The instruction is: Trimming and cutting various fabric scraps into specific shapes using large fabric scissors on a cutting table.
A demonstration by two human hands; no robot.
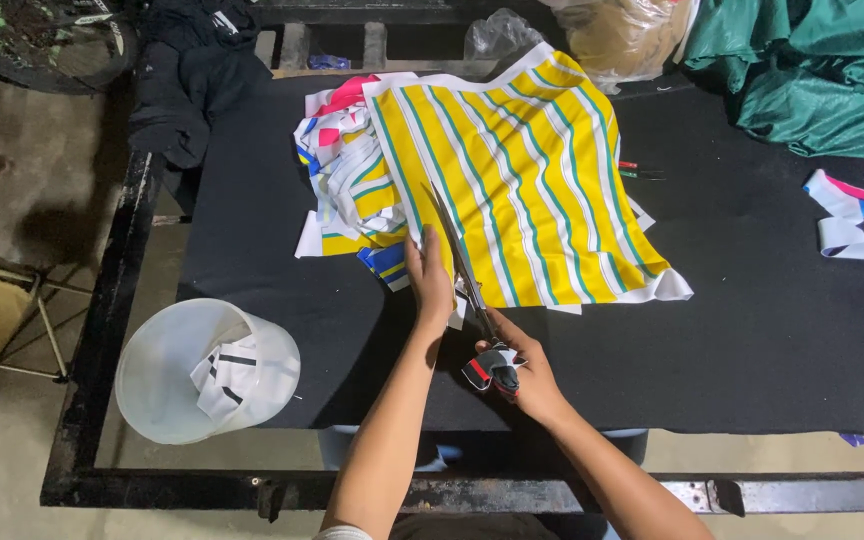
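Scissors (462,262) mid-cut in yellow striped cloth (527,190), blades lying along the stripes, points aimed away toward the far edge. Right hand (517,365) clamped on the wrapped handles near the front of the black tabletop (752,330). Left hand (428,278) flat on the cloth just left of the blades, fingers together, pinning the edge, gripping nothing. Cloth spread in the middle of the tabletop, its left part resting over a heap of offcuts (342,180) in white, yellow, blue and pink.

Elsewhere: white bucket (207,370) with scraps at the front left corner, tilted, partly over the frame; more strips (857,215) at the right edge; green fabric (812,70) at the far right; dark clothing (187,80) at the far left; clear bags at the back.

Likely trouble from here:
- Left hand very near the blades; a nick to thumb or finger if that hand creeps inward while closing.
- Cut wandering off the stripe, probably from cloth bunching over the uneven heap beneath.
- Offcuts underneath caught between the blades, jamming the stroke or leaving a ragged edge.
- Cloth slipping on the tabletop if the pinning hand eases, skewing the line.
- Bucket, judged poorly seated, knocked over by an elbow.
- Dim light making the teal lines hard to follow
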